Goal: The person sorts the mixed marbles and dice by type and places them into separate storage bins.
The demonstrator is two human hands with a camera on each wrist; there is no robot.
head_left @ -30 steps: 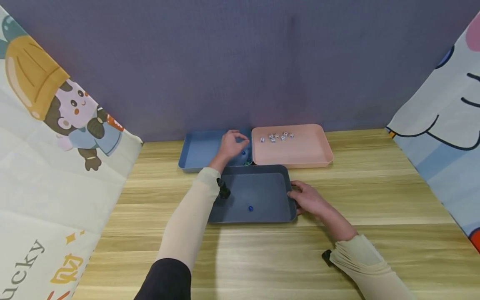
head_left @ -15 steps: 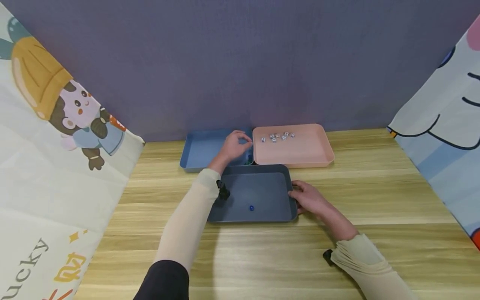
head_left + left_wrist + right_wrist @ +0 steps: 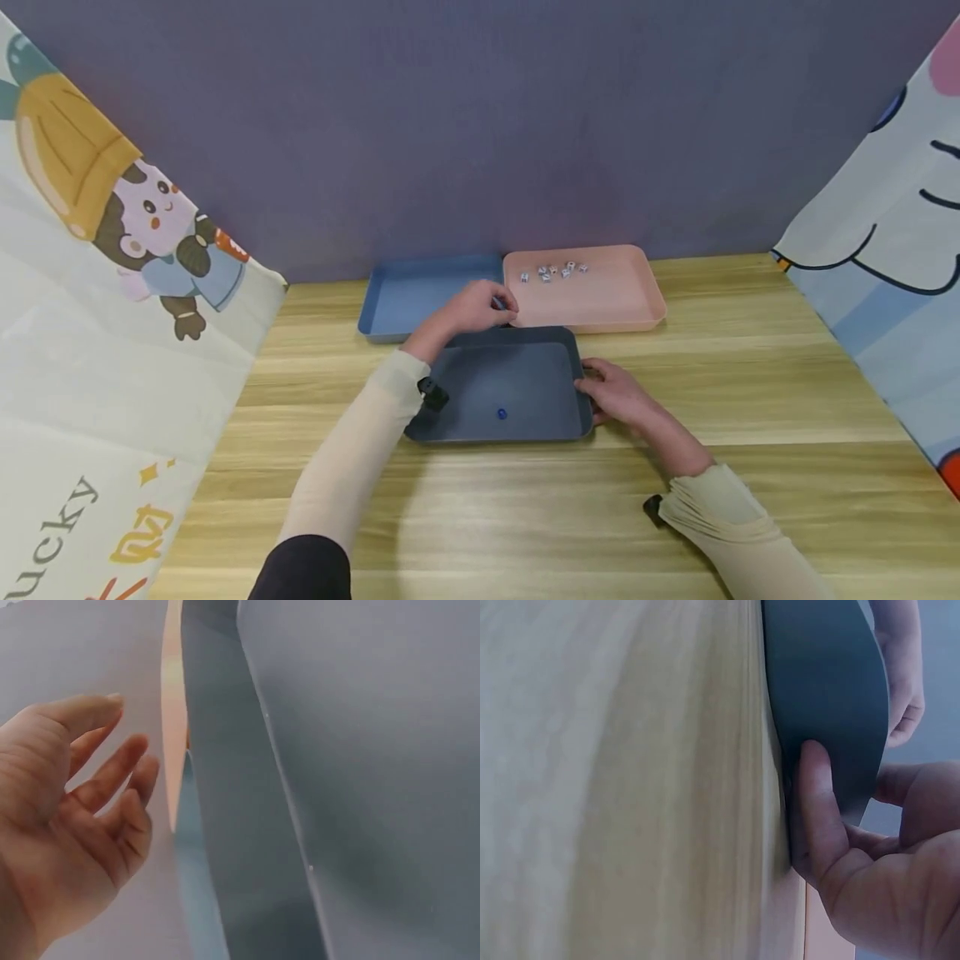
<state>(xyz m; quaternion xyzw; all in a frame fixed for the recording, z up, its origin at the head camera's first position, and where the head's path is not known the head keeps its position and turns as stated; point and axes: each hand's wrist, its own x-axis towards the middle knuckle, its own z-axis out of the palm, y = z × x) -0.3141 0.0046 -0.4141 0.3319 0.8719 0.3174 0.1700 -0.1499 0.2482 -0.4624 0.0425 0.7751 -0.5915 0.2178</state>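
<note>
Over the near right corner of the blue tray [image 3: 401,300] is my left hand [image 3: 480,307], beside the pink tray's left edge. In the left wrist view the same hand [image 3: 82,795] has loosely bent fingers, thumb and forefinger close together, and nothing visible between them. My right hand [image 3: 615,393] grips the right edge of the dark grey tray [image 3: 532,375], its fingers [image 3: 821,795] against the outer wall in the right wrist view. One small dark blue piece [image 3: 502,413] lies in that tray, its kind too small to tell. The hand covers the blue tray's right end.
Several small white dice [image 3: 553,271] lie toward the back of the pink tray [image 3: 600,308]. The trays stand on a wood-grain table [image 3: 720,367], the blue and pink ones against a purple-grey back panel [image 3: 480,133]. Printed sheets [image 3: 135,350] flank both sides.
My left hand has moved right and slightly nearer, now hiding the small blue and green pieces seen before in the blue tray's corner. My right hand keeps its grip on the dark grey tray.
</note>
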